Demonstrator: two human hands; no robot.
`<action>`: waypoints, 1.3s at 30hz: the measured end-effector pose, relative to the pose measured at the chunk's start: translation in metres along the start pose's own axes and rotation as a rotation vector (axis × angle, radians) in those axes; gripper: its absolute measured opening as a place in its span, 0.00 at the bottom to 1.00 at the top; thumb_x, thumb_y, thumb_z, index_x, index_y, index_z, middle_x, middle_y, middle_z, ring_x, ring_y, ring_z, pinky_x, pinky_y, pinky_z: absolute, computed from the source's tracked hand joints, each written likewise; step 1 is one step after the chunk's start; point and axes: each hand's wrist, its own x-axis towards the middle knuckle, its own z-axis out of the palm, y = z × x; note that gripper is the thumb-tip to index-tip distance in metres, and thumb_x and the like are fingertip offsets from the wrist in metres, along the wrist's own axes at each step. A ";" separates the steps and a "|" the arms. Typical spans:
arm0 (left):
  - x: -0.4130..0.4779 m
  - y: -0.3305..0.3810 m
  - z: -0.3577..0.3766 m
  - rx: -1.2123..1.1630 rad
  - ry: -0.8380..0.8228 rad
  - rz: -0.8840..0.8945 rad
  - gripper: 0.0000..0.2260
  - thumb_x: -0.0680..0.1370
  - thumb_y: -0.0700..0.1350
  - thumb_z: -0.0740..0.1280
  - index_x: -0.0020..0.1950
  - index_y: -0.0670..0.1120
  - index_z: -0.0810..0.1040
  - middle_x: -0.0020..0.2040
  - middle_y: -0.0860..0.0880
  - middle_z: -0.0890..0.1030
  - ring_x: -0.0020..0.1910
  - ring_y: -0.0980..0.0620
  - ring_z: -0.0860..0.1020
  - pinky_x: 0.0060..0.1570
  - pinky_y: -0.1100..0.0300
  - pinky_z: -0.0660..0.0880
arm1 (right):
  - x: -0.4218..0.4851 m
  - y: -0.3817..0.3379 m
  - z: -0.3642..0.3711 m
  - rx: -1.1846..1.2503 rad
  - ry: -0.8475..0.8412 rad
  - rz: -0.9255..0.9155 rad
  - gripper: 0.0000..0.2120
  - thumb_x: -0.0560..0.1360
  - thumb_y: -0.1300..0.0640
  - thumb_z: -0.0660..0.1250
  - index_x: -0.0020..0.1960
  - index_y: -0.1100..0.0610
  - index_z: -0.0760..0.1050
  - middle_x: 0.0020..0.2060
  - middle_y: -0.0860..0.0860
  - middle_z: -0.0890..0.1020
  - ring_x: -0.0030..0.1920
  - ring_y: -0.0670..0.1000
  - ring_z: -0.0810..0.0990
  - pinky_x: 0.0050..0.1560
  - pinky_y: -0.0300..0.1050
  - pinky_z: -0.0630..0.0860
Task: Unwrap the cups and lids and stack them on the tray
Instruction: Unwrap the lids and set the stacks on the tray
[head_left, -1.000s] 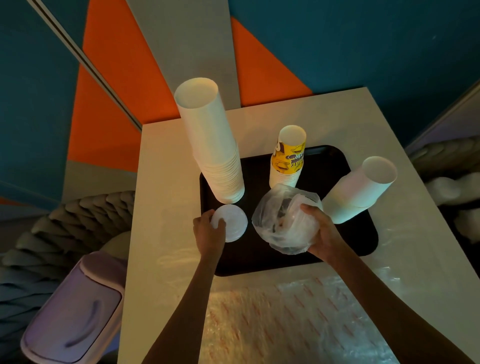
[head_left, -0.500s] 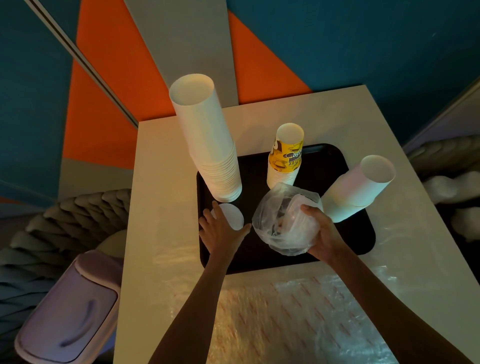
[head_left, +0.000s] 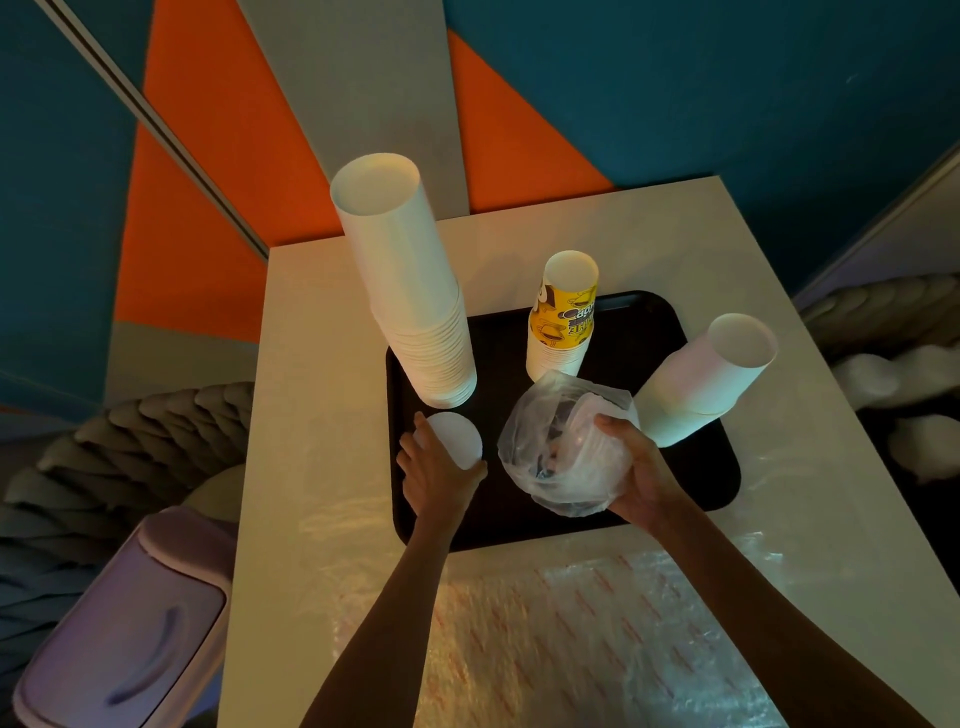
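Left hand (head_left: 441, 478) curled round a single white lid (head_left: 454, 439), thumb on one edge and fingers on the other, at the tray's (head_left: 691, 483) near-left corner, just below the tall white cup stack (head_left: 410, 291). Right hand (head_left: 641, 478) grips the bag of lids (head_left: 556, 462) from its right side, over the tray's middle; I can't tell if the bag is resting on the tray or lifted. Yellow printed cups (head_left: 563, 317) and a short white stack (head_left: 711, 384) stand behind, both on the tray. Spent wrapper (head_left: 571, 639) lies flat on the desk (head_left: 322, 415) near me. Handling, as I judge it: lids are light, thin and flexible, so I'd pinch by the rim and not squeeze across the face. The bag film looks slick and floppy, so I'd hold the lids through it, not the loose plastic. The tall stack leans, so I'd keep the left wrist off it.
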 end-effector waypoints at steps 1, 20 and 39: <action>0.000 0.000 0.000 -0.006 0.002 -0.008 0.50 0.65 0.56 0.77 0.76 0.45 0.50 0.70 0.42 0.62 0.68 0.42 0.64 0.59 0.47 0.72 | 0.000 0.000 -0.001 -0.001 0.004 -0.003 0.40 0.50 0.47 0.82 0.59 0.55 0.75 0.49 0.55 0.83 0.50 0.55 0.83 0.46 0.51 0.81; -0.052 0.041 -0.066 -0.765 0.388 0.403 0.18 0.74 0.43 0.69 0.63 0.44 0.73 0.55 0.46 0.79 0.54 0.55 0.78 0.53 0.64 0.76 | -0.003 -0.003 0.012 0.005 -0.031 0.056 0.49 0.51 0.48 0.82 0.68 0.58 0.68 0.56 0.59 0.80 0.56 0.59 0.80 0.50 0.54 0.79; -0.093 0.066 -0.073 -0.673 -0.298 0.627 0.23 0.74 0.45 0.70 0.68 0.47 0.71 0.65 0.49 0.75 0.60 0.56 0.76 0.59 0.60 0.76 | -0.029 -0.015 0.031 -0.077 -0.065 0.081 0.33 0.71 0.44 0.66 0.71 0.56 0.64 0.56 0.61 0.79 0.56 0.59 0.80 0.50 0.54 0.79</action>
